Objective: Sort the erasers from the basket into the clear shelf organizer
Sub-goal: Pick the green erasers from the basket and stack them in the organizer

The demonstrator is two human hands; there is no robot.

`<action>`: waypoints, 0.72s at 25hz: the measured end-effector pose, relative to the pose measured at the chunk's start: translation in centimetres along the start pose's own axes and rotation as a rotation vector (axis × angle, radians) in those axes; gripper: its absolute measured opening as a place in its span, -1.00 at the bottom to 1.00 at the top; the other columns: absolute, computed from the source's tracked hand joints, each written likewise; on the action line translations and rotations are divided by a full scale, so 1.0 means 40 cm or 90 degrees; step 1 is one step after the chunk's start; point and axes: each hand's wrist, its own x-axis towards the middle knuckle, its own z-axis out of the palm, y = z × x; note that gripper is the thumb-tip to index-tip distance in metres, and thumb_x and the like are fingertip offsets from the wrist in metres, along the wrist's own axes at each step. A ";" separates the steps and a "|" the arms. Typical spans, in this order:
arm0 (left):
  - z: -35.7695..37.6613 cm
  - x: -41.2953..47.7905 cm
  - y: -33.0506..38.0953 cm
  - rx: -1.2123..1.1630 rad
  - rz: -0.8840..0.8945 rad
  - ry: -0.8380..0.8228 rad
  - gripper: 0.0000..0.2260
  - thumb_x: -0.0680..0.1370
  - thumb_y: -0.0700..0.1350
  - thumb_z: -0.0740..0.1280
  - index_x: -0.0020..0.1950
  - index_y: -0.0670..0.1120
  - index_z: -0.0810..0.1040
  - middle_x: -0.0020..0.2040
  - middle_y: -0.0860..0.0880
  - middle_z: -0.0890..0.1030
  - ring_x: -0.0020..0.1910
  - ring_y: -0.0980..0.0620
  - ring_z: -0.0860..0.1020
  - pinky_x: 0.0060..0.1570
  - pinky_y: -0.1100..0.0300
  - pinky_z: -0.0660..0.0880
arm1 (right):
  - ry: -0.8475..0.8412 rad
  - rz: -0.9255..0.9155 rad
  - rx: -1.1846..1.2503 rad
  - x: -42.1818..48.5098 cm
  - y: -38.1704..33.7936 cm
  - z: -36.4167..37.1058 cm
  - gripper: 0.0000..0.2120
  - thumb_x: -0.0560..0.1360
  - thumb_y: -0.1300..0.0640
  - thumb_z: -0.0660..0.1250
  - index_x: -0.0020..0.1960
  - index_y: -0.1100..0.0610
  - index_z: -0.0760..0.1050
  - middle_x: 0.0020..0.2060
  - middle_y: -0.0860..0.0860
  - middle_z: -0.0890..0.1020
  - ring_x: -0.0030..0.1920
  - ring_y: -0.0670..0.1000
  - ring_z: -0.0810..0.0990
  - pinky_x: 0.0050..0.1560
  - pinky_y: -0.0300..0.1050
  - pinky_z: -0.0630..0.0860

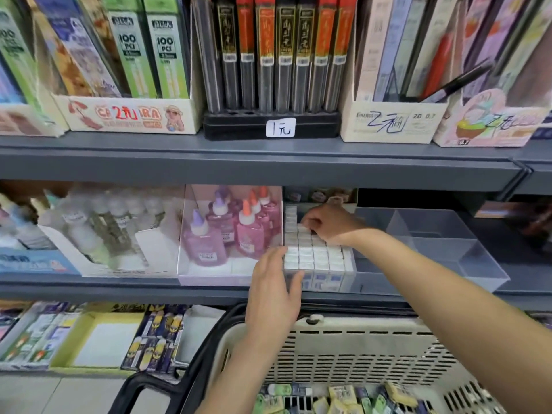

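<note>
Observation 1: The clear shelf organizer (448, 243) stands on the middle shelf (119, 286), at 3 o'clock from the view's centre. Its left compartment is packed with white erasers (321, 258) in tight upright rows. The compartments at 3 o'clock of that block hold nothing visible.

Observation 2: The left hand (273, 286) lies against the front left corner of the filled compartment. Its fingers are straight and together, resting on the erasers at the block's 9 o'clock edge. The thumb is spread apart from them and presses the clear front wall.

Observation 3: The right hand (330, 225) reaches to the rear rows, at 12 o'clock of the block. Its fingers are curled downward with the tips on the eraser tops. It cannot be told whether they pinch 1 eraser or merely press.

Observation 4: The basket (358, 345), cream with slotted walls, sits at 6 o'clock beneath both forearms. Loose wrapped erasers (340, 395) in green, yellow and dark sleeves lie in its bottom.

Observation 5: A white tray of pink glue bottles (221, 228) stands just beside the organizer at 9 o'clock. Boxed pens occupy the upper shelf, with a price tag (280, 127) at 12 o'clock.
</note>
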 end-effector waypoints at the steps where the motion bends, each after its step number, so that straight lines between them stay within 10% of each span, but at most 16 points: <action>1: 0.000 -0.001 -0.001 -0.001 0.001 -0.001 -0.60 0.54 -0.07 0.30 0.36 -0.10 0.36 0.31 -0.01 0.42 0.28 0.06 0.38 0.29 0.09 0.36 | -0.007 0.002 0.006 0.002 0.001 0.002 -0.73 0.60 0.22 0.08 0.11 0.27 0.53 0.10 0.13 0.60 0.03 0.06 0.53 0.05 -0.07 0.42; 11: -0.028 -0.027 0.023 -0.025 -0.007 -0.009 -0.59 0.54 -0.07 0.30 0.37 -0.05 0.33 0.28 0.04 0.42 0.26 0.13 0.36 0.27 0.25 0.30 | -0.004 -0.010 0.039 -0.065 0.007 -0.039 -0.67 0.59 0.07 0.16 0.32 0.10 0.42 0.29 0.02 0.50 0.25 0.03 0.47 0.19 -0.21 0.33; 18: -0.006 -0.202 0.065 -0.091 0.056 -0.084 -0.81 0.49 0.08 0.19 0.10 0.17 0.37 0.00 0.31 0.41 0.04 0.32 0.43 0.03 0.43 0.39 | 0.208 -0.068 0.259 -0.396 0.070 0.073 -0.89 0.50 0.02 0.28 -0.03 -0.14 0.55 -0.26 -0.28 0.60 -0.22 -0.26 0.59 -0.18 -0.43 0.48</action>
